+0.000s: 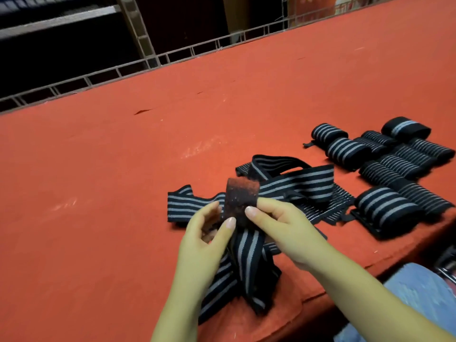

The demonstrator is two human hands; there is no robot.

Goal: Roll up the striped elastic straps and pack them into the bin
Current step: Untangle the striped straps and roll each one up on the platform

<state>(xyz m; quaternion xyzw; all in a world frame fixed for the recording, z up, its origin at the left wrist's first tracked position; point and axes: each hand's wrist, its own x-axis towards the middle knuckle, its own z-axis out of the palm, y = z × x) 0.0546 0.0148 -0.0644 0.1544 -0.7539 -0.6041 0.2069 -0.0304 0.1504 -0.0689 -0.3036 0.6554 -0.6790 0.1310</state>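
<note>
So the strap [243, 245] end is pinched upright between both hands, left hand [207, 233] and right hand [278, 225]; its length trails down toward the body.

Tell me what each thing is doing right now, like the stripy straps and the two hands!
Held strap: unrolled, its fuzzy end pinched up by both hands.
Left hand: fingers curled, thumb on the fuzzy end.
Right hand: thumb and fingers pinching the fuzzy end.
Loose straps: unrolled, tangled on the table.
Rolled straps: rolled up, lying side by side.
Red table: covered in cloth.
</note>
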